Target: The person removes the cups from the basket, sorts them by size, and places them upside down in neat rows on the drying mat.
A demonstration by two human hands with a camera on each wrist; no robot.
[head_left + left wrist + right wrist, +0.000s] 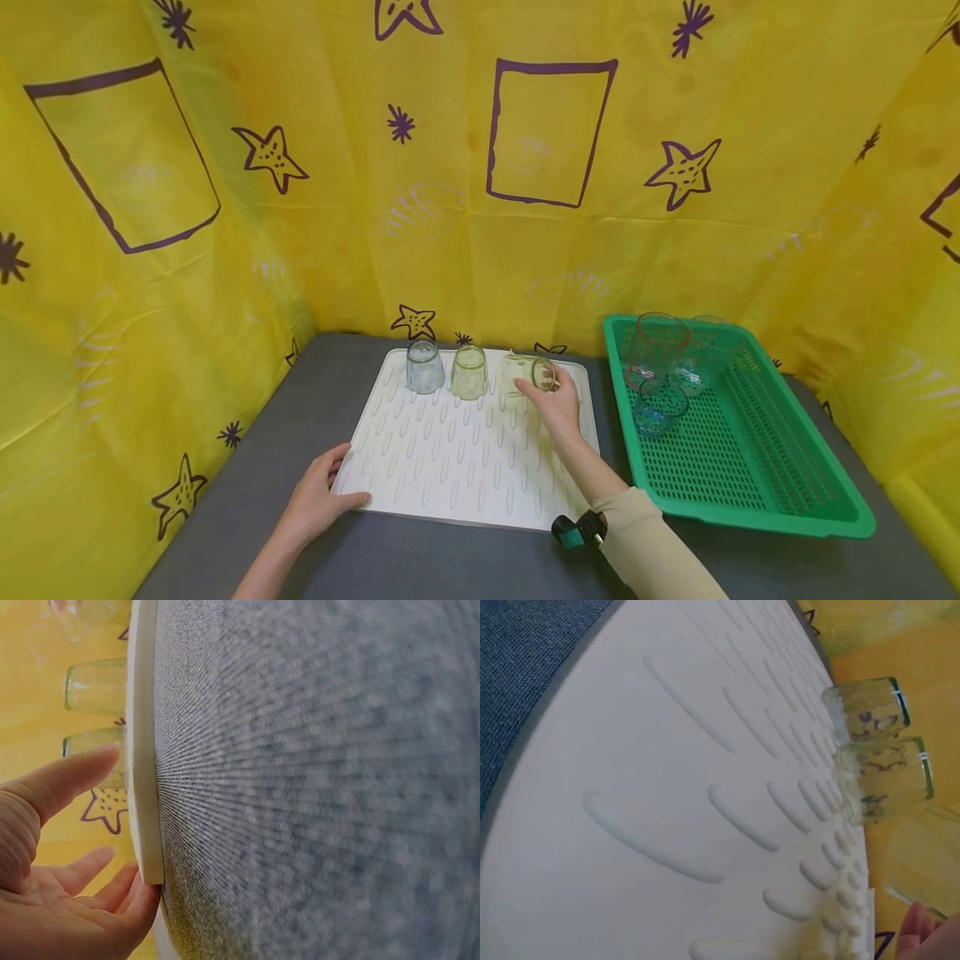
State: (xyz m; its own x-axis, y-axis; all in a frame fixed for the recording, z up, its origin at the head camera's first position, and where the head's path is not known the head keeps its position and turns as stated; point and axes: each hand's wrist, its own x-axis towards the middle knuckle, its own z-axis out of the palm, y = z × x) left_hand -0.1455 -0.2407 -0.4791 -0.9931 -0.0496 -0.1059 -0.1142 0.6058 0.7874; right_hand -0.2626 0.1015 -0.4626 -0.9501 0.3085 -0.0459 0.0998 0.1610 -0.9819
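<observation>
My right hand (558,406) holds a pale yellow glass tumbler (516,373) by its rim end. This glass lies tipped on its side over the back right of a white ridged drying mat (465,467), its rim facing right. Two tumblers stand in a row to its left, a yellowish one (469,375) and a clear bluish one (425,368), both rim upward. At the mat's front left corner rests my left hand (318,492). Its fingertips (146,900) touch the mat's edge, and the thumb is stretched apart from them.
A green perforated basket (757,521) stands right of the mat. In its left part are a blue glass (660,414), a red-rimmed glass (658,346) and a clear glass (708,354). Yellow patterned cloth (450,250) hangs behind and beside the dark table (300,408).
</observation>
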